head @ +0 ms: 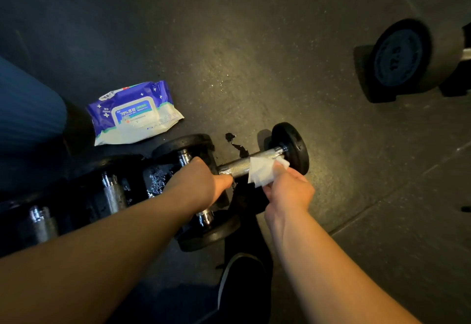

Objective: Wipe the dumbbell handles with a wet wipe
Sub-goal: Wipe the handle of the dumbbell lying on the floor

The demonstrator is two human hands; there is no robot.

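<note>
Two bare hands work low over a dark rubber floor [254,43] in the head view. The right hand [289,191] pinches a crumpled white wet wipe [262,170] in closed fingers [279,168] and presses it against the knurled metal handle [239,164] of a black dumbbell [290,145], close to that dumbbell's far round head. The left hand [204,183] is closed on the near end of the same handle, its thumb lying along the bar, just beside the wipe but not touching it. This dumbbell lies across a row of other black dumbbells [112,191] that sit side by side to the left, their heads beaded with water drops and their chromed handles pointing toward the camera. A small dark puddle [238,145] marks the floor just behind the wiped handle. Left of it and a little farther back, a blue-and-white wet wipe pack [135,114] lies flat on the floor with its label flap closed, so its contents cannot be seen. A dark blue trouser leg [28,109] fills the left edge, and a black shoe with a white sole edge [239,280] stands below the hands. Open floor stretches behind and to the right, up to a large black weight [400,56] near the right edge, well apart from the hands.
</note>
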